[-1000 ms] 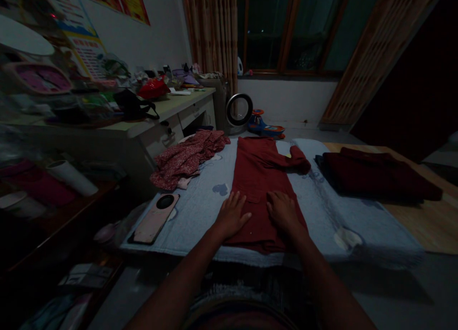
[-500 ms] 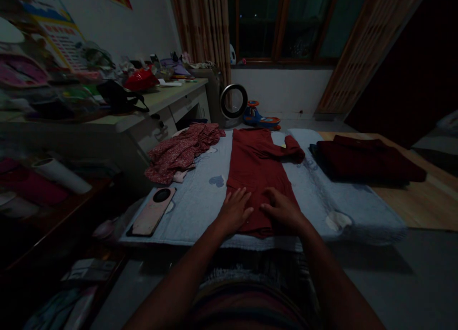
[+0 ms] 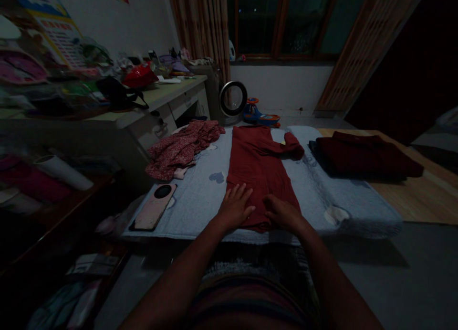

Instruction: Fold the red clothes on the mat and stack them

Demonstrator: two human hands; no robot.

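I read this as the smoothing step of a fold: the long rust-red cloth garment [image 3: 258, 170] lies flat down the middle of the pale blue padded mat [image 3: 200, 201], folded into a narrow strip with one sleeve turned out to the right near its far end. My left hand [image 3: 234, 207] rests palm down on the near left part of the garment, fingers spread apart and flat, clamped on nothing. My right hand [image 3: 284, 213] lies just beside it on the near right part, fingers loosely together and curled a little at the hem; in this dim light I cannot tell whether they pinch the cloth or only press it. Left of the garment sit a crumpled red patterned cloth [image 3: 181, 148] and a pink phone with a round black camera ring [image 3: 153, 207], both well apart from my hands. A folded dark maroon pile [image 3: 365, 159] lies on the right, partly over the mat's edge. In my judgement the next move calls for a firm hold on the near hem with both hands, keeping the edges level so the strip does not skew.
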